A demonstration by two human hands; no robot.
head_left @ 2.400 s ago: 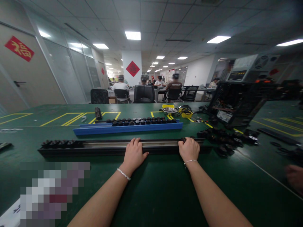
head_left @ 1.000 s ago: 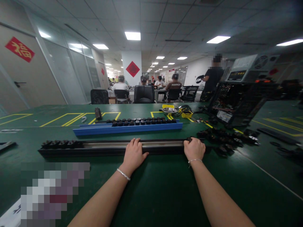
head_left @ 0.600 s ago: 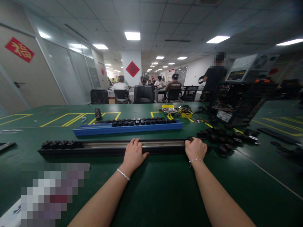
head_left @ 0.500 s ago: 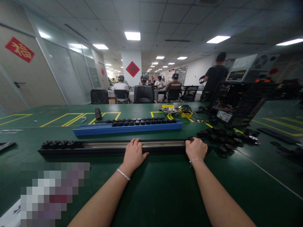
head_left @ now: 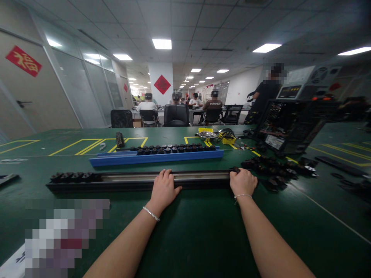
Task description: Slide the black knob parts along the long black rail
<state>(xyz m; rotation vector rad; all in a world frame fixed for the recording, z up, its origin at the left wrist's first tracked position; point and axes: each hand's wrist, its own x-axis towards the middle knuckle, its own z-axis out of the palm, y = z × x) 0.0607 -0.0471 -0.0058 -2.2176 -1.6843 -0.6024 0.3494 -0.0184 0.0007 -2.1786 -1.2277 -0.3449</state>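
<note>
A long black rail [head_left: 130, 187] with a metal-coloured channel lies across the green table in front of me. Several small black blocks [head_left: 77, 176] sit in a row at its left end. My left hand [head_left: 164, 189] is closed over the middle of the rail, thumb along the near side. At the rail's right end my right hand [head_left: 242, 182] is curled round a small black part [head_left: 235, 169], mostly hidden by the fingers. Behind the rail, a blue rail [head_left: 156, 157] carries a row of similar black blocks.
Loose black parts [head_left: 275, 170] are heaped right of my right hand. An opened computer case [head_left: 278, 127] stands at the back right. A metal bowl [head_left: 207, 134] and a short black stack [head_left: 119, 139] sit farther back. People are seated beyond the table; one person [head_left: 266, 92] stands.
My right hand has shifted slightly right at the rail's end, with the small black part. My left hand stays in place. The standing person has moved a little to the right.
</note>
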